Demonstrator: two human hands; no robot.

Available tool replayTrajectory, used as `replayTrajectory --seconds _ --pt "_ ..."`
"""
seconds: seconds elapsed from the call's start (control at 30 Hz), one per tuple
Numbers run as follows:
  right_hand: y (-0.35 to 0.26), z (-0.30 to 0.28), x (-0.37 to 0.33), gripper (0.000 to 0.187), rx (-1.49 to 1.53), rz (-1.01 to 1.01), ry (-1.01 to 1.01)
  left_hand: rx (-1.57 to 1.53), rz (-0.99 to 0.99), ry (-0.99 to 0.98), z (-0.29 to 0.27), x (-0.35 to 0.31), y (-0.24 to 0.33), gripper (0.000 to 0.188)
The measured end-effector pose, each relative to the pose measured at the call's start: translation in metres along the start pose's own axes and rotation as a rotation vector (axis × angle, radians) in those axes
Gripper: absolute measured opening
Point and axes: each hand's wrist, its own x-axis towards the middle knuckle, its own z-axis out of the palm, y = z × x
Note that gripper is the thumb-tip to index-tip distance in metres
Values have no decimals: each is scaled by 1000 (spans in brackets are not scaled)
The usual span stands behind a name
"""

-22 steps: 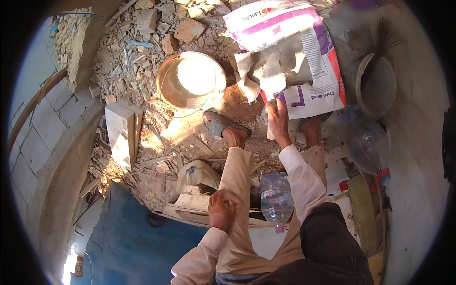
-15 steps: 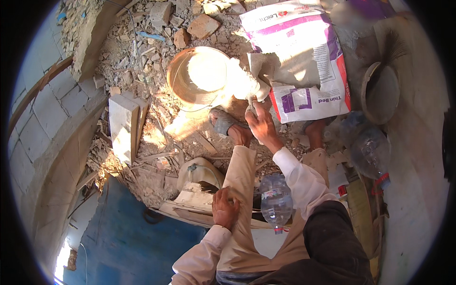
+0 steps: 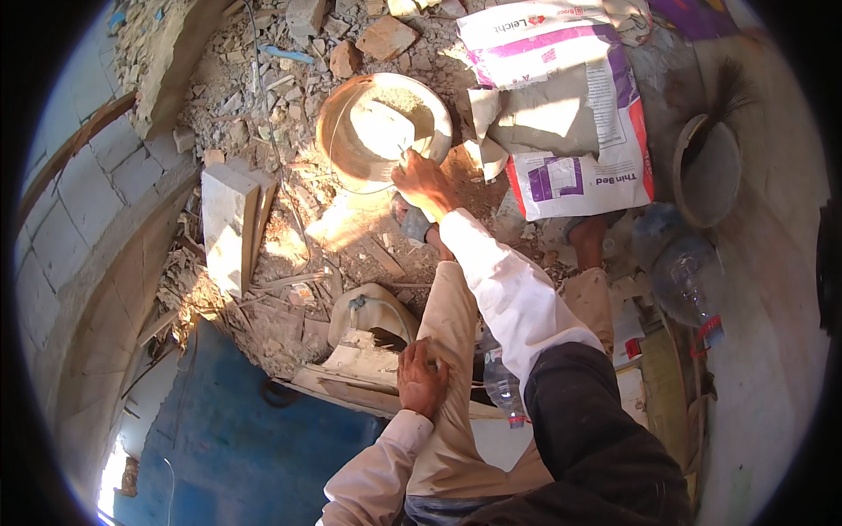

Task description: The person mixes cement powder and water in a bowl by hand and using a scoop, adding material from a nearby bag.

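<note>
My right hand [image 3: 423, 184] is closed around the handle of a trowel at the near rim of a round bucket [image 3: 331, 158]. The blade reaches into the bucket, where strong sunlight makes it hard to tell from the pale contents. To the right of that hand lies a torn-open paper bag [image 3: 579, 188], white with purple and red, with grey powder [image 3: 544, 118] showing in its opening. My left hand [image 3: 423, 377] rests on my left trouser leg, fingers loosely bent, with nothing in it.
Rubble and brick pieces [image 3: 386, 38] cover the far ground. A pale block [image 3: 228, 228] stands at left, near a blue panel [image 3: 254, 438]. A dirty jerrycan [image 3: 373, 316] and clear plastic bottles [image 3: 688, 280] lie nearby. At right, a round pan [image 3: 710, 175] leans on the wall.
My right hand has moved left from the bag's torn opening to the bucket, with the trowel. The white powder seen on the blade is no longer distinct. My left hand stays on my leg.
</note>
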Motion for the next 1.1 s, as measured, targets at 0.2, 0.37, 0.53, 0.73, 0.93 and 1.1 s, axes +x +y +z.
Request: replayTrajectory --seconds 0.2,0.37,0.53,0.73,0.93,1.1 --pt "9 12 -18 34 -110 5 90 20 26 12 2 0 4 45" --pt "53 -7 -46 35 -175 -278 345 66 45 -9 11 -1 15 46" --pt "105 -67 -114 36 102 -305 588 107 258 26 21 28 36 45" --pt "171 -143 -194 41 316 151 421 196 634 245 25 218 149 44" --pt "223 -144 -220 43 421 290 330 555 587 485 -41 378 300 71" --pt "238 -139 -230 54 347 215 394 497 533 259 -76 438 329 77"
